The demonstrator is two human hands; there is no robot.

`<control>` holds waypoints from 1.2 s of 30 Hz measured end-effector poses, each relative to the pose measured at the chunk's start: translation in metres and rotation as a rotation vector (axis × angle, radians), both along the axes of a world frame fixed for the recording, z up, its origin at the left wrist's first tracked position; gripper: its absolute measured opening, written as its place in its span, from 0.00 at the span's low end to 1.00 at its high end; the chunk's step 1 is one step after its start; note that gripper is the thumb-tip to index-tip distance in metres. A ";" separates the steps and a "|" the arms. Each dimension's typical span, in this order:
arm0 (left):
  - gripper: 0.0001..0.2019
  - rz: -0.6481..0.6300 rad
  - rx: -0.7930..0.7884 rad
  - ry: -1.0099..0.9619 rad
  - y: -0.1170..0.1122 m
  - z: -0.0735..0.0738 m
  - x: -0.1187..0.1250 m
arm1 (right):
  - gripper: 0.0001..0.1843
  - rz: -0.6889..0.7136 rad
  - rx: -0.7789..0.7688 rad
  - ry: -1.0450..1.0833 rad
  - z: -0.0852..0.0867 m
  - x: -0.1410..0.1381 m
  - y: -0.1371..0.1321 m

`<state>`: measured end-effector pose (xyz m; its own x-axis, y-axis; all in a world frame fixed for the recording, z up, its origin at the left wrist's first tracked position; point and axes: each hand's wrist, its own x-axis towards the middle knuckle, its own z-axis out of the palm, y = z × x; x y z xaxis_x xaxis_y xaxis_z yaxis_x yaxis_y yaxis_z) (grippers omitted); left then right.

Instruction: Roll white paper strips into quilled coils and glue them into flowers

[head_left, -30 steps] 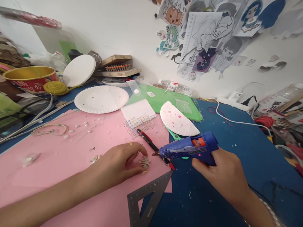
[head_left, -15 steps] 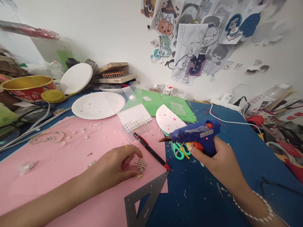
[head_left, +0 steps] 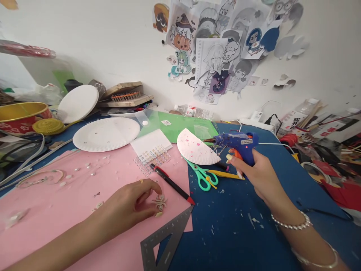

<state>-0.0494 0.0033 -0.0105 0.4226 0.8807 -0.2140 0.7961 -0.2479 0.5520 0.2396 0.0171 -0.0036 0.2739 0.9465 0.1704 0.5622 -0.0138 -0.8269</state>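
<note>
My left hand rests on the pink sheet, thumb and index finger closed about the edges of a small ornament of pale coiled cord. In my right hand is a blue hot glue gun with a small red light on it and fingers around its orange trigger. Its nozzle points left, over the half-round paper plate piece with pink marks. Below the gun lie teal scissors and a yellow tool. Between the hands is a black and red pen.
A grey set square lies by the pink sheet's right edge. Gem stickers sit near a white paper plate. A green folder and plastic bottle are at the back. A white cable runs right of the gun.
The glue gun in my right hand has moved up and away, uncovering the scissors and yellow tool. My view has turned slightly right. My left hand stays by the ornament.
</note>
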 end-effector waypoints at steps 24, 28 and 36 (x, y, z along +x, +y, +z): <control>0.09 0.011 -0.021 -0.007 0.001 -0.001 0.000 | 0.18 -0.004 -0.196 -0.401 -0.010 0.019 0.023; 0.11 0.025 -0.035 -0.024 0.000 0.001 0.000 | 0.22 -0.005 -0.209 -0.449 -0.011 0.020 0.023; 0.13 0.187 0.032 -0.239 0.002 0.000 -0.007 | 0.28 0.013 -0.193 -0.539 -0.016 0.020 0.022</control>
